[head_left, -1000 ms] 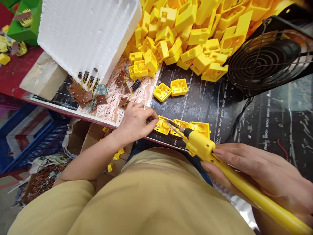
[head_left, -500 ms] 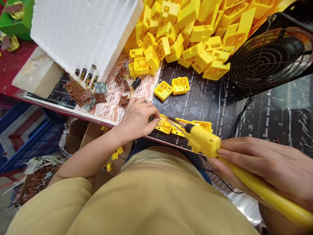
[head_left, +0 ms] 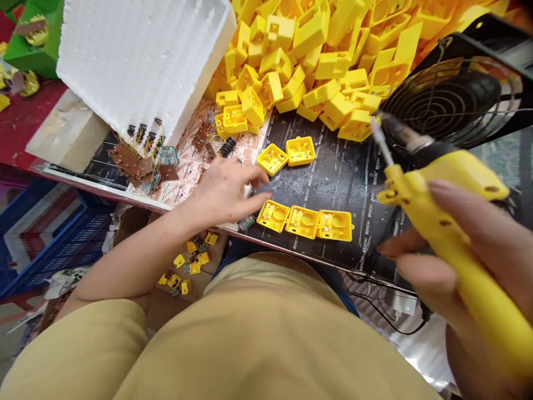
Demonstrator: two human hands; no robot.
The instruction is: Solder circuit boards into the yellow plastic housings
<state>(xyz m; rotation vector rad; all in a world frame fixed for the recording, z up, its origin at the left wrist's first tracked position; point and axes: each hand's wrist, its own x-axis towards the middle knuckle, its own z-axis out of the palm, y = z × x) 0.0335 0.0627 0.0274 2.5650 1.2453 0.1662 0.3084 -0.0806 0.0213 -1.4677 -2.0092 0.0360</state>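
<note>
Head view: left hand [head_left: 225, 191] spread flat, holding nothing, fingertips just left of a row of three shells [head_left: 305, 220] running rightward; right hand [head_left: 470, 261] wrapped round iron [head_left: 441, 222], tip raised well up-right of them.

right hand [head_left: 470, 250] gripping soldering iron [head_left: 441, 222] (yellow)
</note>
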